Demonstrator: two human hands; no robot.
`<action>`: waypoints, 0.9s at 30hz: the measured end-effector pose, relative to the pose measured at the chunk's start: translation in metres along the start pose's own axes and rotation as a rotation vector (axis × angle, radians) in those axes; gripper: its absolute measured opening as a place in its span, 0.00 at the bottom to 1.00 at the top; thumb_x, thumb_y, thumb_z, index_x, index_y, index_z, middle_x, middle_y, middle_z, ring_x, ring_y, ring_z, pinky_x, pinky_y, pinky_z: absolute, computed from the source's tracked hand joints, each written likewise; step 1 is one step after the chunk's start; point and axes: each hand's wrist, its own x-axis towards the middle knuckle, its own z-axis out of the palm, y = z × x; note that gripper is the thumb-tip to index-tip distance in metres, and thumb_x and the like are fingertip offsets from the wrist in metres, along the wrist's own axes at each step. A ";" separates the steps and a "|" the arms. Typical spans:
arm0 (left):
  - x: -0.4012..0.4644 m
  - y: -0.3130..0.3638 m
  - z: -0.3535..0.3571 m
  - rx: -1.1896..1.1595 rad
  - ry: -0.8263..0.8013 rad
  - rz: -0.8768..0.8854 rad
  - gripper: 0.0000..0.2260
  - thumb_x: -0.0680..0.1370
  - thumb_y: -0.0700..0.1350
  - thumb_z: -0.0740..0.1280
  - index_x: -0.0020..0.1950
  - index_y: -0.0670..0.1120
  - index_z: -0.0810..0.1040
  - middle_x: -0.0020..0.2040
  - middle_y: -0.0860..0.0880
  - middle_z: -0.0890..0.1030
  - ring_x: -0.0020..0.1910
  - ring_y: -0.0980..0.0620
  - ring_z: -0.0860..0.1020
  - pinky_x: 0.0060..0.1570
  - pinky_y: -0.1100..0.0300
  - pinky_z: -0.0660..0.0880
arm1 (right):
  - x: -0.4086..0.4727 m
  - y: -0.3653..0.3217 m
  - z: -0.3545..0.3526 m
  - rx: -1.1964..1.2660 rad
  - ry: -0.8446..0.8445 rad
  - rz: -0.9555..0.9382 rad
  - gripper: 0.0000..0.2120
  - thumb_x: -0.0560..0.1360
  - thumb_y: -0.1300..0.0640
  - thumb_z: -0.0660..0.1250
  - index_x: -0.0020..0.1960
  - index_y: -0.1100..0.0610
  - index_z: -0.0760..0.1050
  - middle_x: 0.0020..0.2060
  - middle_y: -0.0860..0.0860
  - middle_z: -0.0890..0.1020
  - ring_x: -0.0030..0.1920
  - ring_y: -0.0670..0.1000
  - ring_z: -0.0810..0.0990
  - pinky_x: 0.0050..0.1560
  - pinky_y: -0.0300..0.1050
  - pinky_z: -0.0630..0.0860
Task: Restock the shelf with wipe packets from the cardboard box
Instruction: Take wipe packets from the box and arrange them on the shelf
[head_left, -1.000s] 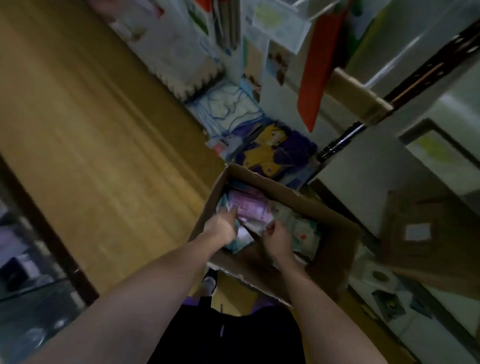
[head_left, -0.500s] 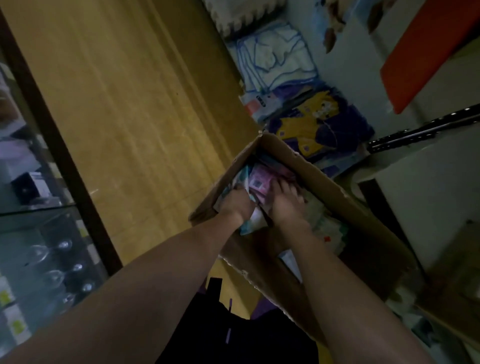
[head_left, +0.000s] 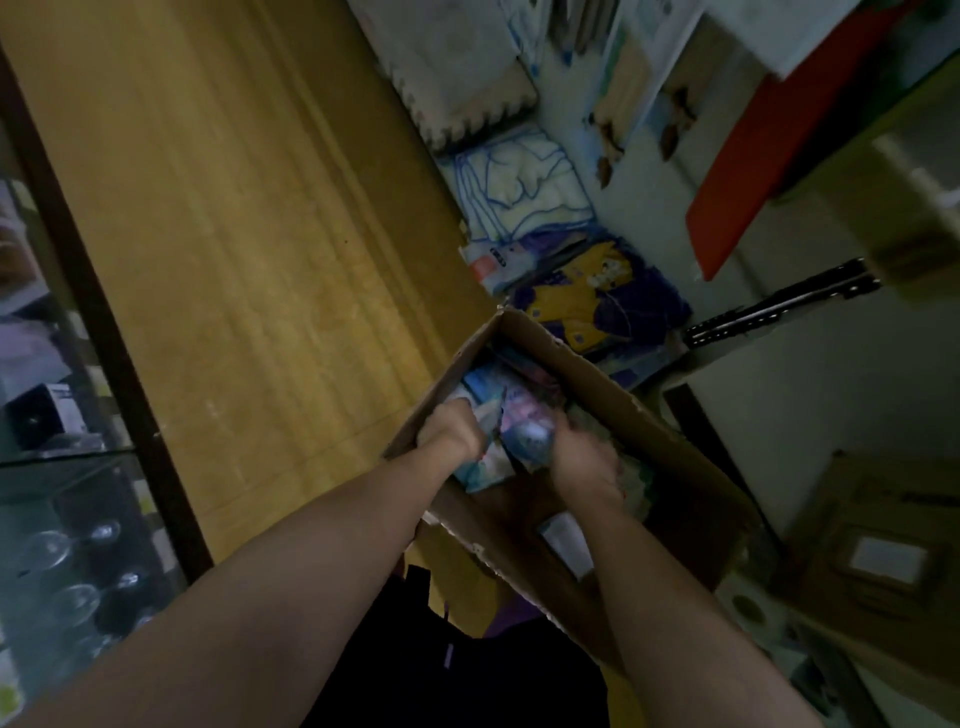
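Both hands inside cardboard box (head_left: 613, 384) on floor. Left hand (head_left: 448, 427) and right hand (head_left: 582, 460) blurred, fingers buried among wipe packets (head_left: 524, 423); grip of either unreadable. Purple packet between hands.

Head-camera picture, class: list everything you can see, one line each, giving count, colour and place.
cardboard box: one, brown, open, on the floor at centre
wipe packets: several, pink, blue and white, inside the box
floor: yellow-brown wood, left
glass cabinet: one, dark frame, far left, glassware inside
packaged goods: several, white, blue, purple and yellow, beyond the box
second carton: one, brown, far right
left hand: in the box, among packets
right hand: in the box, on packets
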 end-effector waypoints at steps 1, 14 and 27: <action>-0.008 0.003 -0.006 0.013 -0.003 0.024 0.16 0.77 0.44 0.66 0.64 0.44 0.73 0.62 0.41 0.76 0.60 0.41 0.76 0.54 0.52 0.77 | -0.009 0.001 -0.005 0.063 -0.028 0.023 0.22 0.79 0.59 0.61 0.72 0.52 0.65 0.58 0.54 0.79 0.57 0.55 0.79 0.55 0.50 0.75; -0.113 0.074 -0.092 0.150 -0.135 0.490 0.17 0.76 0.43 0.70 0.63 0.44 0.74 0.60 0.42 0.78 0.55 0.41 0.79 0.51 0.48 0.80 | -0.138 0.018 -0.102 0.926 0.183 0.318 0.07 0.73 0.59 0.69 0.50 0.53 0.75 0.48 0.53 0.81 0.47 0.53 0.80 0.40 0.44 0.78; -0.255 0.152 -0.134 0.278 -0.027 0.842 0.22 0.73 0.41 0.74 0.64 0.45 0.73 0.59 0.40 0.76 0.53 0.38 0.78 0.37 0.40 0.81 | -0.278 0.052 -0.162 1.191 0.507 0.489 0.22 0.73 0.57 0.73 0.65 0.55 0.73 0.55 0.52 0.82 0.51 0.51 0.83 0.53 0.48 0.80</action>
